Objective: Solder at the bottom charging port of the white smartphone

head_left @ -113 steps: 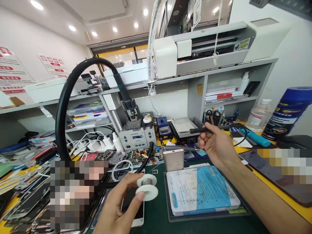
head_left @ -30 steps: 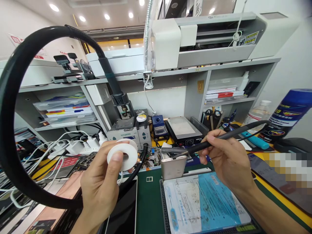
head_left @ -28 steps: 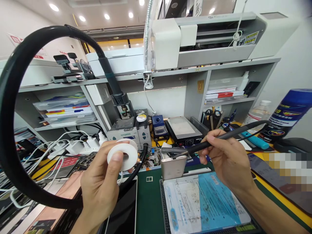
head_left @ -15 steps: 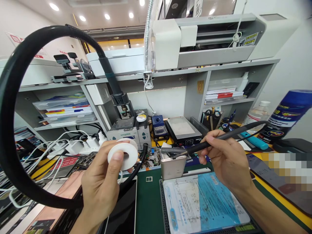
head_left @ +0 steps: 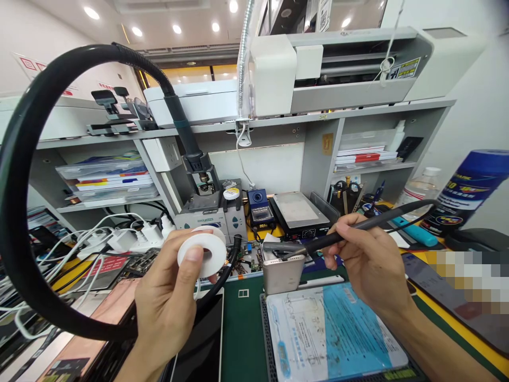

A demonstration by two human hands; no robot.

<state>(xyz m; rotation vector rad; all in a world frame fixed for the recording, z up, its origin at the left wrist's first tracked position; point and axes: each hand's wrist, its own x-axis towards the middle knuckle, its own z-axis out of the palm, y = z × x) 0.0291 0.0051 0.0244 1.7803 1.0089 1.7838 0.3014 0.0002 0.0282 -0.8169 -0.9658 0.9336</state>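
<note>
My left hand (head_left: 169, 302) grips a white spool (head_left: 207, 256) between thumb and fingers. A thin strand, probably solder wire, runs off its top to the right. In my right hand (head_left: 368, 260) is a dark soldering iron (head_left: 338, 233), held like a pen with its cable trailing right. Its tip points left and down at the upper edge of a silver phone (head_left: 283, 275), which stands on end with its port side up. Whether the tip touches the phone I cannot tell. A blue and white packet (head_left: 334, 329) lies in front of the phone.
A thick black hose (head_left: 14, 175) loops around the left side. Behind stand a hot-air station (head_left: 202, 220), a blue soldering station (head_left: 260, 207) and a heating plate (head_left: 300, 209). White cables (head_left: 119, 239) crowd the left; a blue spray can (head_left: 469, 185) stands right.
The view has shifted very slightly. Both hands keep their grip on the spool and the soldering iron, with hardly any movement.
</note>
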